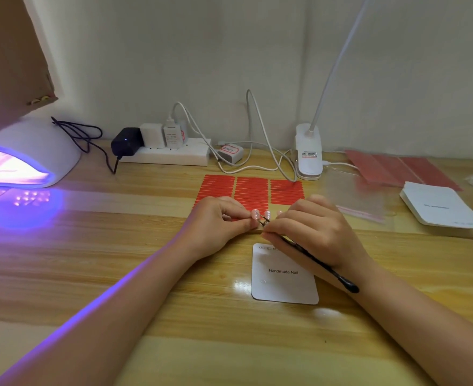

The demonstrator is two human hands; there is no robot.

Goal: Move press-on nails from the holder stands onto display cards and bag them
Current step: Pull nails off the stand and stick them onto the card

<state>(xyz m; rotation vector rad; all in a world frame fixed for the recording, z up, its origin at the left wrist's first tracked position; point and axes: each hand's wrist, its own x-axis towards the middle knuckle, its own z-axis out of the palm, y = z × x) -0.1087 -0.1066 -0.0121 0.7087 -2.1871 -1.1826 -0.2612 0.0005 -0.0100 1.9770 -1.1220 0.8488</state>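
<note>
Both forearms reach forward over the table and the hands meet near its middle. The left hand (218, 224) has its fingers curled, thumb and fingertips pinching. The right hand (310, 229) lies knuckles up, fingers curled in a pinch.

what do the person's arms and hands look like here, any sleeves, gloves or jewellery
Both forearms are bare up to the bottom edge of the picture, so no sleeves show. The left hand and the right hand wear no gloves, and no rings, watch or bracelets are visible on the wrists or fingers. The fingernails that show look short and plain. A violet-blue rim of light runs along the left forearm.
</note>
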